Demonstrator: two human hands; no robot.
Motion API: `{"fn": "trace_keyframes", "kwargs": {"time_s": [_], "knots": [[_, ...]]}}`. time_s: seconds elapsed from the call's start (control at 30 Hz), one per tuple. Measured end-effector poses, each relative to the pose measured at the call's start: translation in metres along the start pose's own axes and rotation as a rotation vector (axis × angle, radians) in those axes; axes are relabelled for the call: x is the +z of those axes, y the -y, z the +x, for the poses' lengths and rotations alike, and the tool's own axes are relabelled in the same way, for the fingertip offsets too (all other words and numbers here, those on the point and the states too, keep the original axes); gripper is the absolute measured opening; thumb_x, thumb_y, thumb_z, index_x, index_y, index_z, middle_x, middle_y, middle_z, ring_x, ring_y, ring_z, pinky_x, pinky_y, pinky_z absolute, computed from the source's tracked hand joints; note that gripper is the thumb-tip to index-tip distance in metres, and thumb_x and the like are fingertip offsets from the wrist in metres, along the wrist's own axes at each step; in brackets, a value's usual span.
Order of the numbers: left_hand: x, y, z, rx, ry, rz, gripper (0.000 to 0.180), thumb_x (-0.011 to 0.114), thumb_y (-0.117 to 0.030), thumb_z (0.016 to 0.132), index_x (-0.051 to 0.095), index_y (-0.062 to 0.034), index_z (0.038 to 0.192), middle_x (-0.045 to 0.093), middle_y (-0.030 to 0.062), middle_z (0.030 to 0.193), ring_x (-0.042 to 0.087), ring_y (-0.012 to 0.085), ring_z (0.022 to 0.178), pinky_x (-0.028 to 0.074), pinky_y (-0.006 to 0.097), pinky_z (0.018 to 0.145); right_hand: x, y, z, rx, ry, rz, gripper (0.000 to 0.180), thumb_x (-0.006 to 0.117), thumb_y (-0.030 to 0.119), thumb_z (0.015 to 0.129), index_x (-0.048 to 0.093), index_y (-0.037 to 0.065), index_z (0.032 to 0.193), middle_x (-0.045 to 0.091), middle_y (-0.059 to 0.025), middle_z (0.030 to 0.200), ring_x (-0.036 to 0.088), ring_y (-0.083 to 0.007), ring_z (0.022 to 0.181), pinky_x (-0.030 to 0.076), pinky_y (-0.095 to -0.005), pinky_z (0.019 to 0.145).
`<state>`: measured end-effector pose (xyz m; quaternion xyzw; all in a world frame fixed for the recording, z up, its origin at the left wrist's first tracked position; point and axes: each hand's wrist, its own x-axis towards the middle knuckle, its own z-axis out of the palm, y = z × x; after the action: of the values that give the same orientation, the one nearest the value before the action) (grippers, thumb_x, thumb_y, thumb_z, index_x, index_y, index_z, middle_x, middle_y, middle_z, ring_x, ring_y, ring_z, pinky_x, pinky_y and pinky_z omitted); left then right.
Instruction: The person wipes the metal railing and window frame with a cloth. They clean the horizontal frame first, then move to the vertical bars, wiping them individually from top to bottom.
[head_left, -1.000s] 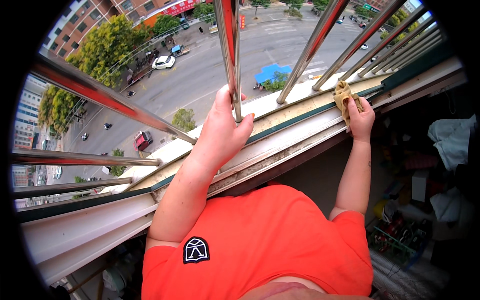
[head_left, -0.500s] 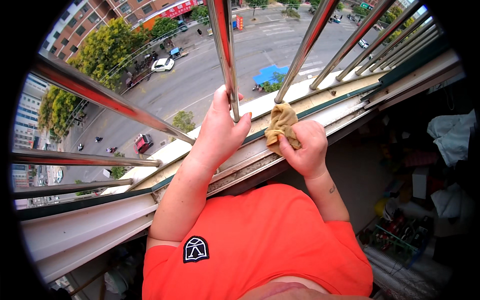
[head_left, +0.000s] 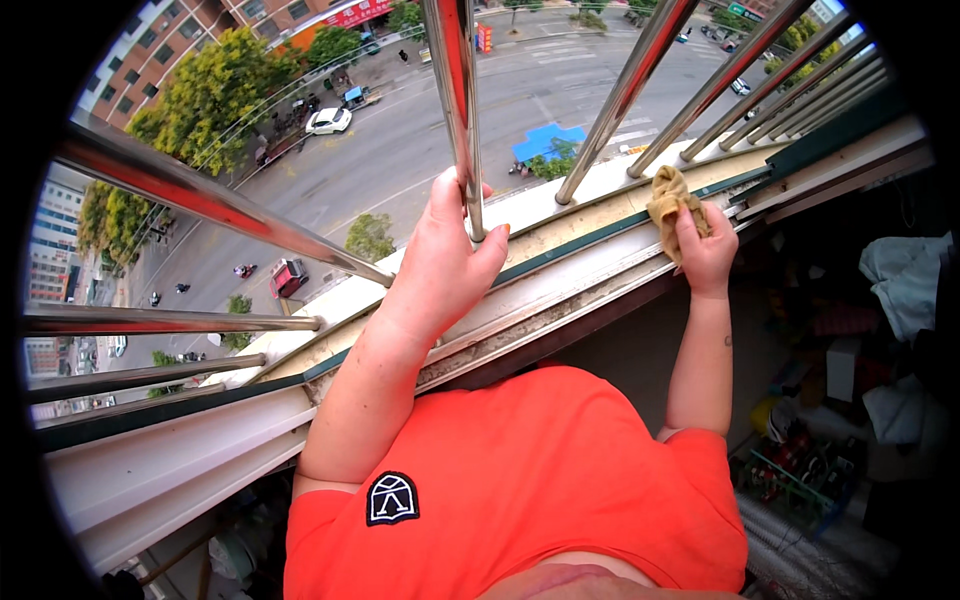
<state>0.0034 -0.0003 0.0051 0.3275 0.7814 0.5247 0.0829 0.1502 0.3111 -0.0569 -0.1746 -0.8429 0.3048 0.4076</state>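
Note:
My left hand [head_left: 455, 245] is wrapped round a shiny steel window bar [head_left: 456, 110], near its foot at the sill. Its thumb lies on the near side, and the other fingers are mostly hidden behind the bar. My right hand [head_left: 708, 248] grips a crumpled tan cloth [head_left: 671, 208] over the window sill [head_left: 570, 228], to the right of the left hand. Part of the cloth rests against the dark green strip and the white frame [head_left: 560, 285]. Dirt marks the track along the frame's inner side.
More steel bars [head_left: 640, 95] rise along the sill on both sides. Far below, outside, lies a street [head_left: 400, 130] with a white car [head_left: 329, 121], a red three-wheeler [head_left: 288, 278] and trees. Indoors at the right are pale cloths [head_left: 905, 285] and a green crate [head_left: 800, 480].
My right hand has moved the tan cloth rightward along the sill, past the foot of a bar. My left hand keeps its hold on the same bar.

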Motion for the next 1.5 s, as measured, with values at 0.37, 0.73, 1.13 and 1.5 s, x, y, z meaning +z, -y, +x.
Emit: {"fn": "trace_keyframes", "kwargs": {"time_s": [0.37,0.73,1.13,1.5], "knots": [[0.0,-0.002,0.002,-0.032,0.003,0.001,0.056,0.07,-0.009,0.089,0.041,-0.0023,0.137,0.059,0.0123,0.124,0.058,0.025,0.121,0.045,0.041,0.106,0.005,0.01,0.002,0.085,-0.014,-0.088,0.031,0.075,0.024,0.086,0.059,0.001,0.075,0.059,-0.0156,0.071,0.059,-0.0341,0.067,0.046,-0.0425,0.062],[-0.001,-0.003,0.001,-0.01,0.002,-0.009,0.056,0.069,-0.008,0.09,0.04,-0.0019,0.138,0.058,0.0123,0.125,0.058,0.0252,0.122,0.046,0.042,0.107,0.057,0.126,-0.055,-0.427,0.188,0.016,0.023,0.079,0.018,0.073,0.057,0.008,0.072,0.058,-0.0085,0.07,0.058,-0.0312,0.068,0.045,-0.0424,0.065],[-0.001,0.0,0.0,0.012,0.002,-0.013,0.057,0.07,-0.008,0.089,0.04,-0.0016,0.138,0.059,0.0129,0.124,0.059,0.0249,0.121,0.046,0.042,0.107,0.009,0.018,-0.008,-0.088,-0.007,-0.047,0.017,0.075,0.014,0.085,0.064,0.001,0.081,0.062,-0.0155,0.073,0.059,-0.0345,0.067,0.048,-0.0407,0.066],[0.0,0.0,0.001,-0.014,-0.012,0.012,0.057,0.07,-0.01,0.089,0.041,-0.0021,0.138,0.059,0.0129,0.123,0.059,0.0258,0.121,0.046,0.042,0.106,0.007,0.018,0.003,0.162,-0.025,-0.104,0.029,0.075,0.025,0.087,0.063,0.001,0.078,0.062,-0.0146,0.072,0.06,-0.0292,0.065,0.049,-0.0384,0.062]]}}
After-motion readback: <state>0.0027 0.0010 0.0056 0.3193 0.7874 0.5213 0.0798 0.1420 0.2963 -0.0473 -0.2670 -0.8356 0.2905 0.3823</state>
